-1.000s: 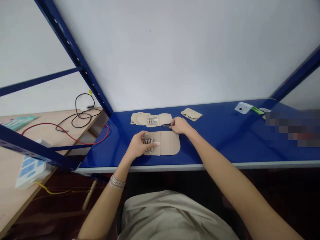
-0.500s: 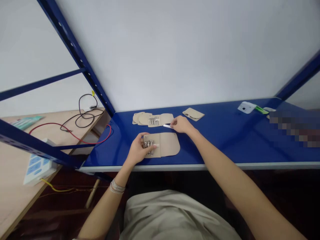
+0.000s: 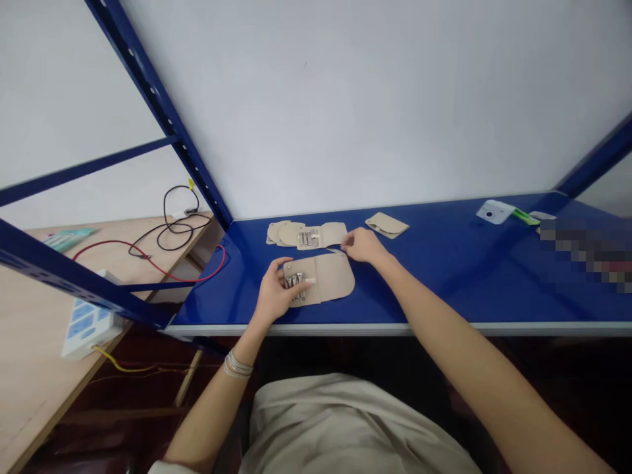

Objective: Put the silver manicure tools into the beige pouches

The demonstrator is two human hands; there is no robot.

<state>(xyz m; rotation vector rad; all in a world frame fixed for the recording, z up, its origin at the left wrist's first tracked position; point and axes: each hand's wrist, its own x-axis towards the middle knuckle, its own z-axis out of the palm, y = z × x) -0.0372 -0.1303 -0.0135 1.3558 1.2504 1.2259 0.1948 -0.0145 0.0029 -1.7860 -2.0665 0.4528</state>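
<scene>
My left hand point(image 3: 277, 289) is closed on the left side of an open beige manicure case point(image 3: 334, 278), its thumb lying over the metal tools point(image 3: 295, 282) in the pocket. The case's rounded flap spreads to the right. My right hand point(image 3: 363, 245) pinches a thin, flat strip point(image 3: 336, 250), too small to name, just above the flap's top edge. Behind these hands lies a second open manicure case point(image 3: 332, 234) with metal tools showing. Several beige pieces point(image 3: 289, 233) overlap at its left. To the right rests a folded beige case point(image 3: 388, 224).
The blue table point(image 3: 434, 276) has a pale front edge. A white card-like item point(image 3: 494, 211) and a green item point(image 3: 524, 217) lie at the far right. Blue rack posts point(image 3: 162, 108) rise at the left, beside a wooden table point(image 3: 34, 316) with cables and a power strip point(image 3: 91, 321).
The held case has tilted slightly, its right side rising. The strip in my right hand has turned and looks greyer and less bright. The whole view has shifted a little.
</scene>
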